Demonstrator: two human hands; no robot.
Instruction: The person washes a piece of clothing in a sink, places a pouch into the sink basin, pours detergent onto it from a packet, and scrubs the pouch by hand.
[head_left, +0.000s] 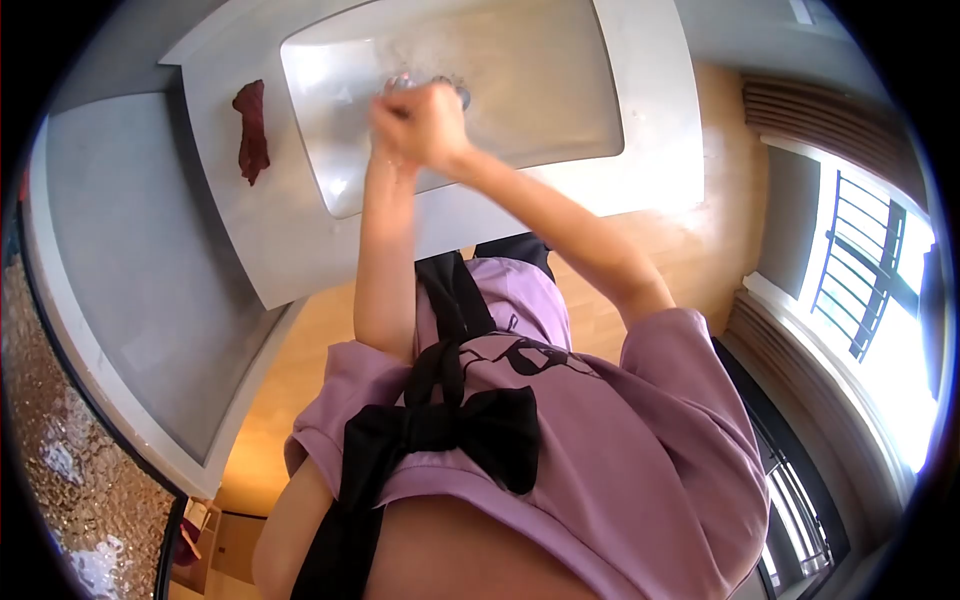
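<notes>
Both hands are together over the basin of a white sink (480,160). My right hand (437,122) is closed around my left hand (390,145), near its wrist, and the skin looks wet. Motion blurs the hands, and the right one mostly hides the left one's fingers. Just beyond them, the drain (458,92) is partly covered by the hands. A dark red crumpled cloth (252,132) lies on the counter (225,190) left of the basin, apart from both hands.
A grey recessed surface with a pale edge (130,250) adjoins the counter on the left. Textured glass (90,460) stands at the lower left. To the right are a wood floor (728,150) and a barred window (865,260). The counter's front edge is close to my body.
</notes>
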